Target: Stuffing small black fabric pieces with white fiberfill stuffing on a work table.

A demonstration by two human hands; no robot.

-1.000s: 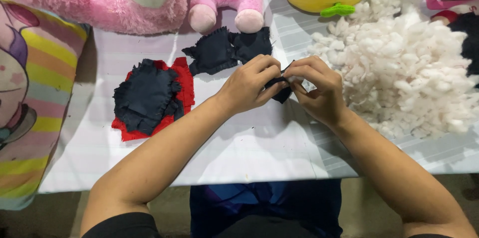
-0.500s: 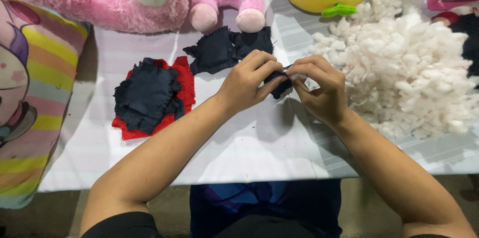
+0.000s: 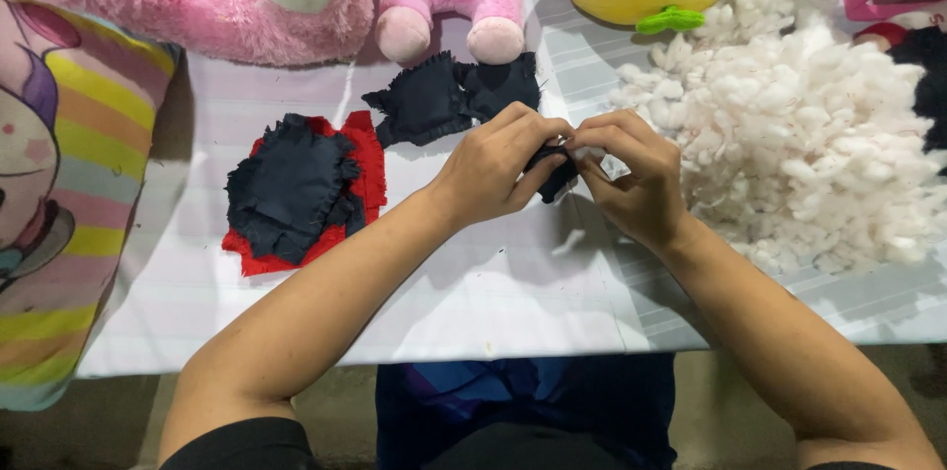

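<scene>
White cloth covers the worktop (image 3: pixel 473 312); both hands, left (image 3: pixel 493 169) and right (image 3: pixel 636 179), pinch a small dark fabric piece (image 3: pixel 554 174) between them, close beside the stuffing pile (image 3: pixel 799 135) for easy reach.

Left hand (image 3: pixel 493 166) and right hand (image 3: pixel 631 179) pinch a small dark fabric piece (image 3: pixel 554 174) beside white stuffing (image 3: pixel 799 135).
</scene>
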